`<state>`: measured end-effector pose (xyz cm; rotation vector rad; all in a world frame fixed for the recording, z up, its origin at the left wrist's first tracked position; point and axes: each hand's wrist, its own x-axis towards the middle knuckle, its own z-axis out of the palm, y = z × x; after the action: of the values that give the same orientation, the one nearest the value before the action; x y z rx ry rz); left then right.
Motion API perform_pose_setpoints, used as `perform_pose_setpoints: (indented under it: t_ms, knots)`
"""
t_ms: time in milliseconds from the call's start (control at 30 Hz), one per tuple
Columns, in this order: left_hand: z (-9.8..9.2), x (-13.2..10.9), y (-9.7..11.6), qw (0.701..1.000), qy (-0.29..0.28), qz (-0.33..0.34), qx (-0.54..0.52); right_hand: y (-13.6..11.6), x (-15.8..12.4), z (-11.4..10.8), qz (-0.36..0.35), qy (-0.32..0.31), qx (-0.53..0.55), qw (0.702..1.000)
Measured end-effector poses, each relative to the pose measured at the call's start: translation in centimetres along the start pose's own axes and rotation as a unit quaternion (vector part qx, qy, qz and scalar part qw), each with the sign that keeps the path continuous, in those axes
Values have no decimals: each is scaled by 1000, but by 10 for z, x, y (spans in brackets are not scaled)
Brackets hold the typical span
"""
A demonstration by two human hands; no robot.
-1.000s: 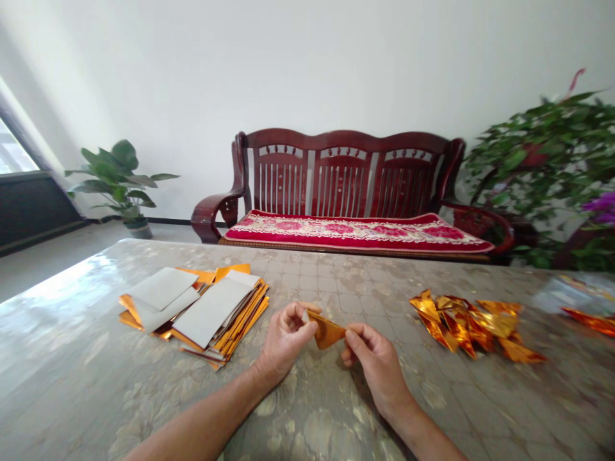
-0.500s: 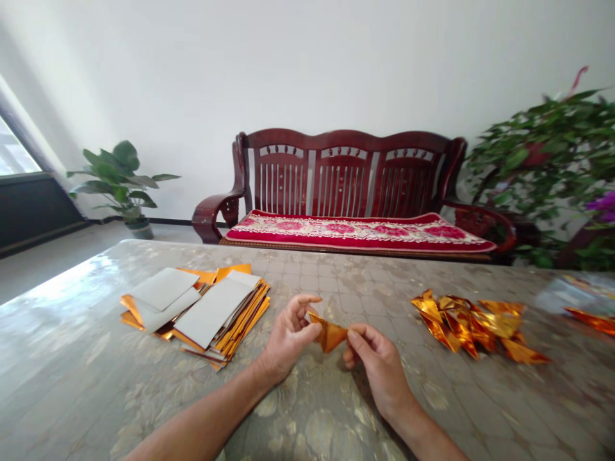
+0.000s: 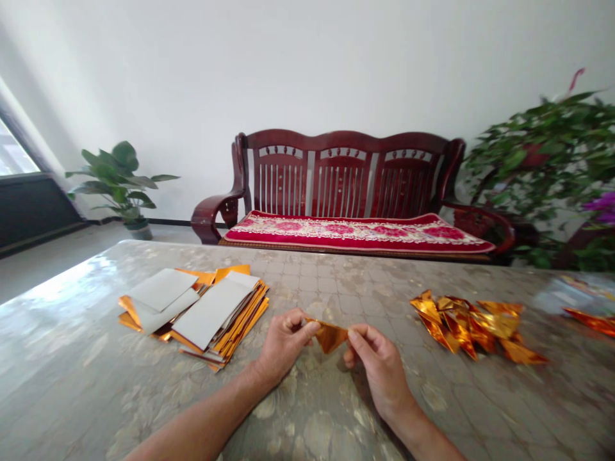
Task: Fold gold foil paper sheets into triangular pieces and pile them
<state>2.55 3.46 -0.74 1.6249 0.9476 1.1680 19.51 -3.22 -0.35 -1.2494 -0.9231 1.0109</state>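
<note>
A small piece of folded gold foil paper (image 3: pixel 329 336) is stretched between my two hands, its lower point hanging down above the table. My left hand (image 3: pixel 283 339) pinches its left corner between thumb and curled fingers. The right corner is gripped by the thumb and fingers of my right hand (image 3: pixel 377 355). To the left lies a stack of foil paper sheets (image 3: pixel 216 310), mostly white side up with gold edges showing. Several folded gold foil pieces (image 3: pixel 475 323) sit in a heap on the right.
The table (image 3: pixel 307 410) has a patterned, shiny cover. At its right edge lies a clear plastic bag (image 3: pixel 571 294) beside another orange foil piece (image 3: pixel 593 322). Behind the table stands a dark red wooden bench (image 3: pixel 343 173), with potted plants (image 3: pixel 120 179) on either side.
The fingers of my left hand, raised and partly extended before, have curled in on the foil's left corner. My right hand keeps its pinch almost unmoved.
</note>
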Motion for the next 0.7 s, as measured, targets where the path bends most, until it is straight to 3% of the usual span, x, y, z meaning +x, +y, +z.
perform_pose_setpoints:
  t_ms: [367,600,700]
  knots:
    - [4,-3,7,993,50,48,94,2,3,2,-27,-6,9,1000]
    - [15,-1,1,996,50,-27,-69,7,6,1,-19,7,10,1000]
    - [15,-2,2,997,39,-26,-66,8,8,1,-15,8,9,1000]
